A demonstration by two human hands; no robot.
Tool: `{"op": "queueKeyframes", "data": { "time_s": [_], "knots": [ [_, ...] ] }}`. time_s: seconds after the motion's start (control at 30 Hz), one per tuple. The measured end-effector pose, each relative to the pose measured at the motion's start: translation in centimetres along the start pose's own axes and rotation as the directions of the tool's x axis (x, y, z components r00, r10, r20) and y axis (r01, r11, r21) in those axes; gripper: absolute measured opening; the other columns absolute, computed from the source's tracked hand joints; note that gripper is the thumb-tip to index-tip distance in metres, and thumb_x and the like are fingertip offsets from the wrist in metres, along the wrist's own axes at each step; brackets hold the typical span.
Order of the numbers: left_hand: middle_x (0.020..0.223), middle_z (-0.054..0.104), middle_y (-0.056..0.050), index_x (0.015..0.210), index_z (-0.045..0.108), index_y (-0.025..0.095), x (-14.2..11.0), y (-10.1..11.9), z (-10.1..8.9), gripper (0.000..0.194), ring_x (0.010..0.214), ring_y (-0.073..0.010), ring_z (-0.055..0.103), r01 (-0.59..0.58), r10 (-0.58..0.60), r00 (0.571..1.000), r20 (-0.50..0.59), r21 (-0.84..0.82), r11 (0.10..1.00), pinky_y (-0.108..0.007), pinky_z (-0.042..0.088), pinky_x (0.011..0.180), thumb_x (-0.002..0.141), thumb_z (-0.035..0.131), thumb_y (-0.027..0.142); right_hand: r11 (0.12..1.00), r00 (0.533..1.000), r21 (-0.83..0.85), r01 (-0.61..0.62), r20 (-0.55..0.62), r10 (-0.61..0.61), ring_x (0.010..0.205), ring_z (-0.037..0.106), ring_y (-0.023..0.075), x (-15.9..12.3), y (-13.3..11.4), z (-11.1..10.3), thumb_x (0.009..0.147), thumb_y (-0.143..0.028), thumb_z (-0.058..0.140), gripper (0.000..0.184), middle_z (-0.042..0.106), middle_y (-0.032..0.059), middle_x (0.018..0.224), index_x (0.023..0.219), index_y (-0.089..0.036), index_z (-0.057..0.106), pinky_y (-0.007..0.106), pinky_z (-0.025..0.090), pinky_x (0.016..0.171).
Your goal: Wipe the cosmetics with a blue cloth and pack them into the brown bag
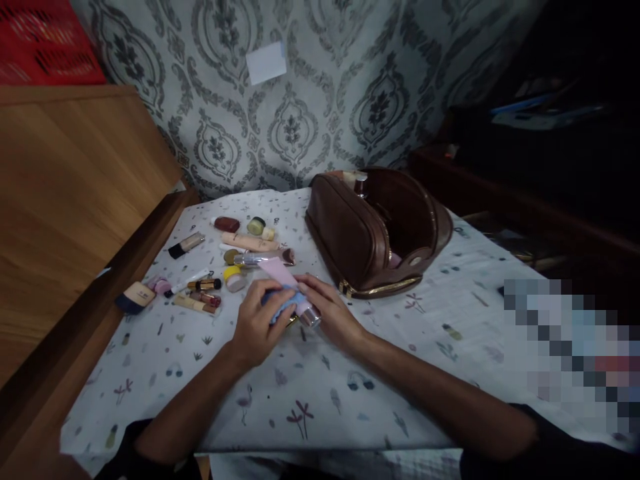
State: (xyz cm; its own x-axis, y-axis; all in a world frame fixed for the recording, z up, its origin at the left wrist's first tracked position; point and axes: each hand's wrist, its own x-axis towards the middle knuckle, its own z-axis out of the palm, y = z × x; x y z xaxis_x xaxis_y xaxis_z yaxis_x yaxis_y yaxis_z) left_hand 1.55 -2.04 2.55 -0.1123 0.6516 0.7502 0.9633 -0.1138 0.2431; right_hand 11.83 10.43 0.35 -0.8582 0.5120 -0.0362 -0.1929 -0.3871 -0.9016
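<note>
the left hand (260, 323) was curled partly closed, its fingers bent over a crumpled blue cloth (283, 305) that lay against a pink squeeze tube (278, 271). the right hand (333, 312) was also partly closed and had hold of the tube from its right side, the thumb side largely hidden. the tube sat between the two hands above the middle of the patterned tablecloth (280, 413), slanted, its flat end toward the far left and its silver cap (310, 317) toward the near right. a small gold-coloured piece (293, 321) showed just beneath the cloth, too covered to name.

to the right and farther off, a brown zippered cosmetic bag (345, 230) stood open, with a silver-capped container (361, 185) upright at its far left part. left of the hands lay loose cosmetics: a silver tube (257, 259), a long beige tube (247, 242), a yellow-lidded jar (233, 279), a green-topped jar (256, 226), a dark red item (227, 224), a black-capped bottle (186, 245) and, farthest left, a navy-and-beige container (135, 297).
</note>
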Motion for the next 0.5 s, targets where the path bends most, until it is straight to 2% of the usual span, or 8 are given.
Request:
{"op": "queueKeyframes", "data": {
  "time_s": [0.13, 0.23, 0.33, 0.5],
  "knots": [
    [0.101, 0.057, -0.010, 0.113, 0.062, 0.016, 0.0, 1.7, 0.1, 0.022, 0.091, -0.0181, 0.057, -0.139, 0.139, 0.989, 0.051, -0.004, 0.990, -0.030, 0.053, 0.074, 0.091, 0.057, 0.018, 1.000, 1.000, -0.009, 0.015, -0.021, -0.015, 0.078, 0.055, 0.0155, 0.2, 0.1, -0.3, 0.079, -0.053, 0.067, 0.040, 0.064, 0.0021, 0.086, 0.100, -0.018, 0.070, 0.025, 0.042, 0.067],
    [0.099, 0.057, -0.010, 0.112, 0.062, 0.015, 0.0, 1.8, 0.1, 0.021, 0.089, -0.0180, 0.056, -0.162, 0.162, 0.985, 0.056, 0.010, 0.987, -0.029, 0.053, 0.073, 0.091, 0.057, 0.017, 0.994, 0.997, -0.079, 0.075, 0.001, -0.075, 0.086, 0.056, 0.0174, 0.2, 0.1, -0.4, 0.081, -0.049, 0.066, 0.036, 0.066, 0.0028, 0.092, 0.102, -0.020, 0.070, 0.028, 0.044, 0.075],
    [0.100, 0.058, -0.009, 0.112, 0.063, 0.017, 0.0, 0.4, 0.1, 0.021, 0.091, -0.0182, 0.057, -0.084, 0.081, 0.996, 0.043, 0.072, 0.994, -0.030, 0.052, 0.076, 0.092, 0.056, 0.018, 0.993, 0.996, -0.080, 0.084, 0.032, -0.082, 0.086, 0.057, 0.0174, 0.2, 0.1, -0.3, 0.081, -0.047, 0.067, 0.034, 0.067, 0.0023, 0.094, 0.104, -0.021, 0.070, 0.029, 0.045, 0.076],
    [0.104, 0.056, -0.009, 0.108, 0.067, 0.018, 0.2, -3.2, -0.5, 0.020, 0.098, -0.0204, 0.057, 0.153, -0.148, 0.988, -0.042, 0.167, 0.974, -0.035, 0.051, 0.086, 0.094, 0.054, 0.024, 1.000, 0.998, -0.011, -0.003, 0.061, 0.004, 0.080, 0.058, 0.0149, -0.3, 0.0, 0.0, 0.079, -0.044, 0.072, 0.044, 0.066, 0.0046, 0.102, 0.115, -0.020, 0.067, 0.026, 0.045, 0.069]
  ]
}}
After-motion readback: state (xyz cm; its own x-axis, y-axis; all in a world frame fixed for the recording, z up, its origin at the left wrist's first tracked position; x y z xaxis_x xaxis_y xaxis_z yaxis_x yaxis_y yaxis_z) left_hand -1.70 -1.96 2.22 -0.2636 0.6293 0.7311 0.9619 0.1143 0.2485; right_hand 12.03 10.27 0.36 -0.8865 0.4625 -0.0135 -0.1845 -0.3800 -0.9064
